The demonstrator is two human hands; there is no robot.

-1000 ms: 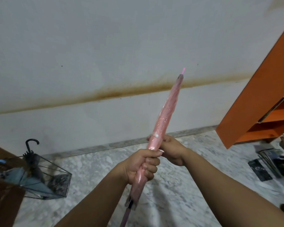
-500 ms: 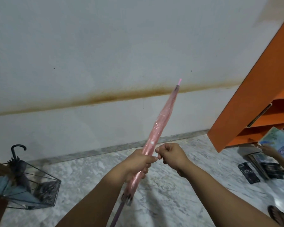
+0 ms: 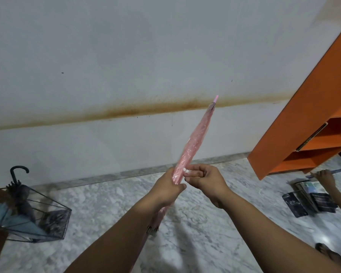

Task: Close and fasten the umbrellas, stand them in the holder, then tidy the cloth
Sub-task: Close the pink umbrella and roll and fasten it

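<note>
Hands (image 3: 187, 182) on pink umbrella (image 3: 195, 138)

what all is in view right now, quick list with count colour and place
pink umbrella: 1, pink, furled, centre, tip up toward the wall
holder: 1, dark wire frame, floor at left
dark umbrella: 1, black hooked handle, in the holder
blue umbrella: 1, light blue, in the holder
shelf unit: 1, orange, right
booklets: a few, dark, floor at right
another person's hand: 1, far right, holding something blue
left hand: 1, grips the pink umbrella
right hand: 1, pinches its white-snap strap
</note>
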